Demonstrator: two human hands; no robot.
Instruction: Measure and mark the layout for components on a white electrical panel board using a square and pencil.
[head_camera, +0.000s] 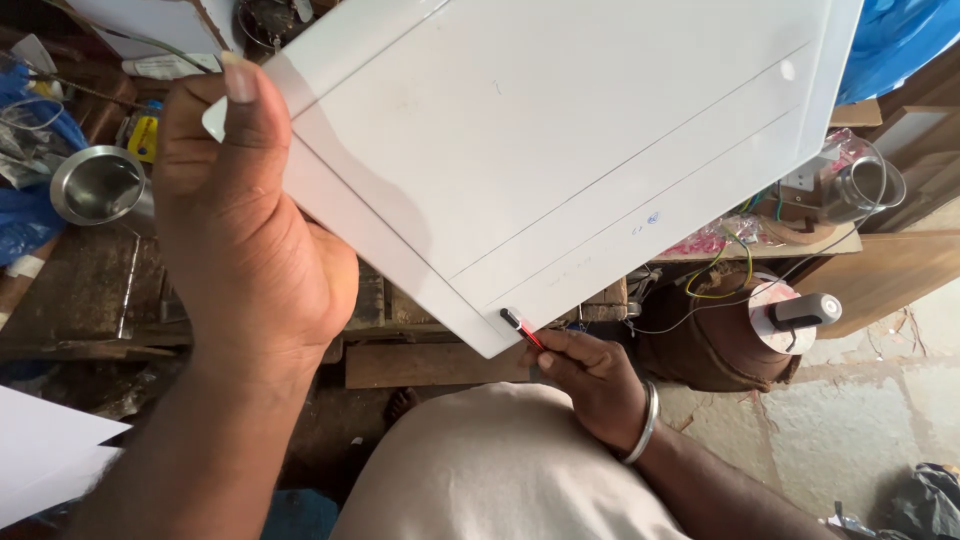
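My left hand (245, 250) grips the white panel (560, 140) at its corner to keep it steady, while my right hand (590, 375) fingers pinch a red pen (522, 328) at its edge, on a drawn line.

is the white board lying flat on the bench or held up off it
Held up. The left hand grips the white board at its edge, raised and tilted above the cluttered bench, while the right hand puts a red pen to its corner.
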